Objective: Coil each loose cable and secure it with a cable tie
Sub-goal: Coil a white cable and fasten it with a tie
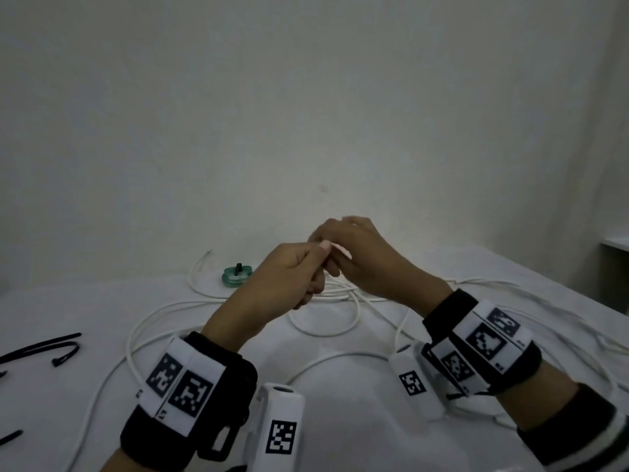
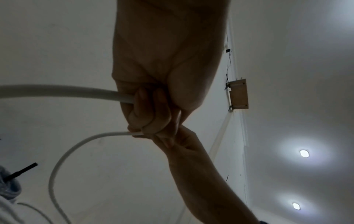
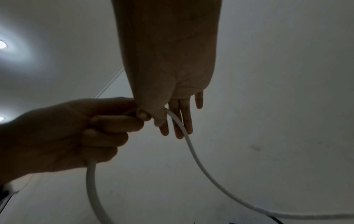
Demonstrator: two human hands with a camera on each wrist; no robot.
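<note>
Both hands are raised above the white table (image 1: 340, 420) and meet in the middle. My left hand (image 1: 316, 267) is a fist gripping a white cable (image 2: 57, 91); a second strand (image 2: 80, 144) loops out of the same grip. My right hand (image 3: 165, 119) pinches the cable (image 3: 193, 153) between thumb and forefinger, and its other fingers (image 3: 188, 121) are stretched out. The cable hangs down to the right from that pinch. More white cable (image 1: 326, 330) lies in loose loops on the table under the hands. In the head view the hands hide the gripped part.
Black cable ties (image 1: 51, 349) lie at the table's left edge, and another (image 1: 10, 437) lies nearer me. A green ring-shaped object (image 1: 237, 274) sits at the back by a cable end (image 1: 204, 257). More white strands (image 1: 544, 301) trail to the right. A plain wall stands behind.
</note>
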